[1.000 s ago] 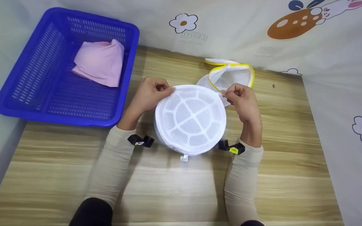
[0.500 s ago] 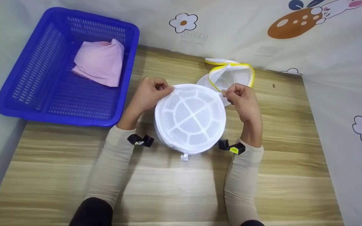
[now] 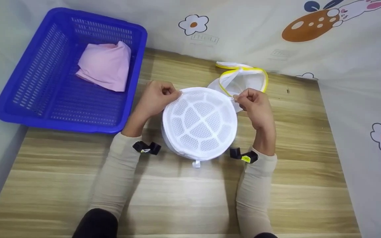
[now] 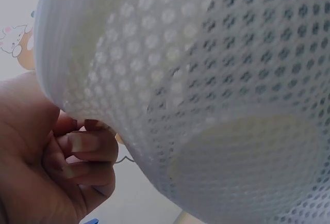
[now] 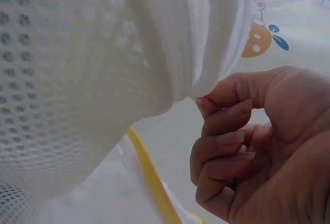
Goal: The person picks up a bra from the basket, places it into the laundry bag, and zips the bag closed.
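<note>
A round white mesh laundry bag (image 3: pixel 202 119) with a ribbed top panel is held up between both hands in the head view. My left hand (image 3: pixel 159 96) pinches its far-left rim between thumb and fingers; in the left wrist view the other fingers curl beneath the mesh (image 4: pixel 247 79). At the far-right rim, my right hand (image 3: pixel 253 105) pinches a small white tab that looks like the zipper's end, and the right wrist view shows the fingertips right at the zipper band (image 5: pixel 206 33). A white loop (image 3: pixel 196 164) hangs from the near edge.
Behind the bag, a second white mesh bag with yellow trim (image 3: pixel 243 79) lies with its mouth gaping. A blue plastic basket (image 3: pixel 68 127) at the left contains a folded pink cloth (image 3: pixel 106 66). Patterned sheeting (image 3: pixel 243 36) walls the wooden table (image 3: pixel 309 185).
The white bag has shifted slightly away from the body and left, its near edge and loop moving with it. Both hands keep their pinch, nearly still.
</note>
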Available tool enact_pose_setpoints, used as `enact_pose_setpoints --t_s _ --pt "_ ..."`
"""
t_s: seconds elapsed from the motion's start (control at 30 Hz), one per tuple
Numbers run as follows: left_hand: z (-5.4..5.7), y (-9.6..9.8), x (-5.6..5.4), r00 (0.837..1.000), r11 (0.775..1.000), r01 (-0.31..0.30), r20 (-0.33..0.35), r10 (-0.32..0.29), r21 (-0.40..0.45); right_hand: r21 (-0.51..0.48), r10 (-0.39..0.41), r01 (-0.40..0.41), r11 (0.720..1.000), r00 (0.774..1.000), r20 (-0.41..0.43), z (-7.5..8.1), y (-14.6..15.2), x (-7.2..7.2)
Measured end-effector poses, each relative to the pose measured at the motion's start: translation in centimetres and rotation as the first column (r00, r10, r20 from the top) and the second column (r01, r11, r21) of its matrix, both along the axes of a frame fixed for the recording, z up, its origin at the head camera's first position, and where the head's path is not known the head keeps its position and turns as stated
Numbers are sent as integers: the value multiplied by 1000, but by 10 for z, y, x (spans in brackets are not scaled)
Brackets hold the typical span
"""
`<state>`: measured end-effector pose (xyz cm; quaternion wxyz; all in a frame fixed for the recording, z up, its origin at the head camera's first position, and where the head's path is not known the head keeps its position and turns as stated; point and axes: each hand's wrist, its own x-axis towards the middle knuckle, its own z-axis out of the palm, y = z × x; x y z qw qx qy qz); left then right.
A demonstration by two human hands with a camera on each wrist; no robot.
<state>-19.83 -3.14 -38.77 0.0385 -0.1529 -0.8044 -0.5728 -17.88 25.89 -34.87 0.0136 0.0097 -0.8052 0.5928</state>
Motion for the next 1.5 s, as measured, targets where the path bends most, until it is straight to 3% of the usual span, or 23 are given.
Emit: enact_pose_setpoints --t_s 0.13,0.27,0.73,1.07,1.5 --pt "2 0 1 997 997 73 36 -73 -5 -1 9 -9 1000 1000 -2 -2 -2 -2" --pt "3 -1 2 992 992 123 20 -123 -22 -15 14 -14 1000 1000 -18 -3 -5 -3" --pt "4 5 3 994 990 102 -33 -106 -97 -7 52 -52 999 998 -34 -7 -15 -2" --pt "2 6 2 991 988 129 -27 -131 -81 35 123 -122 992 992 -38 -3 -22 0" --pt "3 7 4 985 985 168 -36 -170 -38 14 176 -176 984 984 -41 -5 -26 1"
